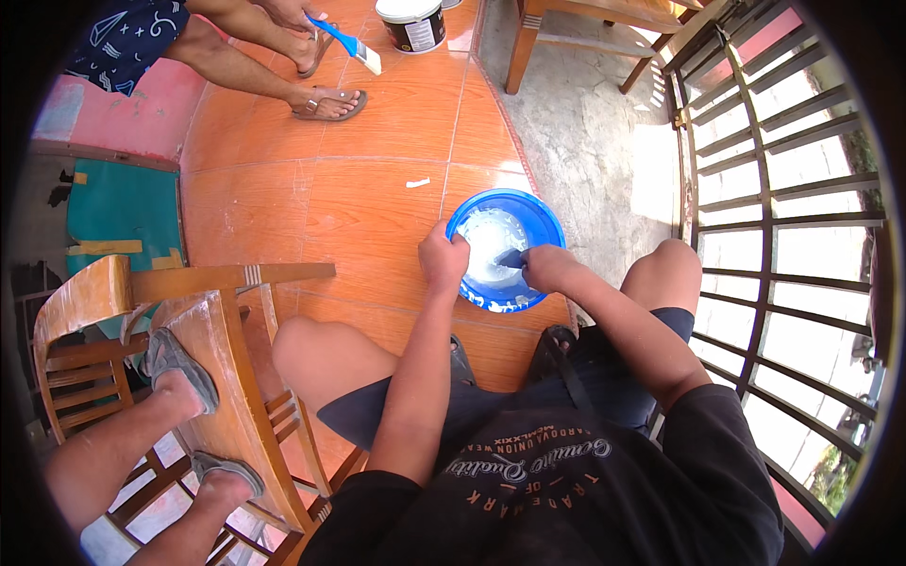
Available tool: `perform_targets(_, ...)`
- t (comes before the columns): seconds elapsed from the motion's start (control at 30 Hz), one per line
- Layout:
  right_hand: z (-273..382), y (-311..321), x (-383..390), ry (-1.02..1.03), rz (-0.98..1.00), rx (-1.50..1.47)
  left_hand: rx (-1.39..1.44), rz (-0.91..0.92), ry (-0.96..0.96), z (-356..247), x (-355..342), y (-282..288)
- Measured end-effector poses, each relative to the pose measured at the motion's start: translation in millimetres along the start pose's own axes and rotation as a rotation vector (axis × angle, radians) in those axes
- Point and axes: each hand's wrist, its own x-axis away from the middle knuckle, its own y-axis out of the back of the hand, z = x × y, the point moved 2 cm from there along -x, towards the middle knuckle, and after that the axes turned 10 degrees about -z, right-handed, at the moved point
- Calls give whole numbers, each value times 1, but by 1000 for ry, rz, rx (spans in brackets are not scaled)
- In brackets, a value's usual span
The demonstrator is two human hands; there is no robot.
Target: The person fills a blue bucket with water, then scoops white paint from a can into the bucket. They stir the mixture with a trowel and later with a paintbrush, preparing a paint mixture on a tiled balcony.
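Note:
A round blue basin (533, 209) rests between my knees, just above the tiled floor or on it; I cannot tell which. White paste or paint coats its inside, with smears on the near rim. My left hand (444, 257) is closed on the basin's left rim. In my right hand (549, 270), over the right side, is a dark flat tool (511, 258), its end down at the white stuff. The tool's exact kind is unclear, since my fingers cover its other end.
At the upper left, another person's hand (288, 11) holds a blue-handled paintbrush (349, 45) near a white-lidded bucket (412, 26). Someone's sandalled feet (184, 373) stand on a wooden chair (212, 349) at left. A barred metal gate (760, 198) lines the right; another wooden chair (525, 47) stands ahead.

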Motion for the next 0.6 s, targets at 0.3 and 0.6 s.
perform_targets(0.3, 7, -2, -36, 0, -29, 165, 9, 22, -40, -14, 1, 15)
perform_targets(0.6, 3, 31, -13, 68, -156, 20, 23, -35, 37, 10, -17, 15)
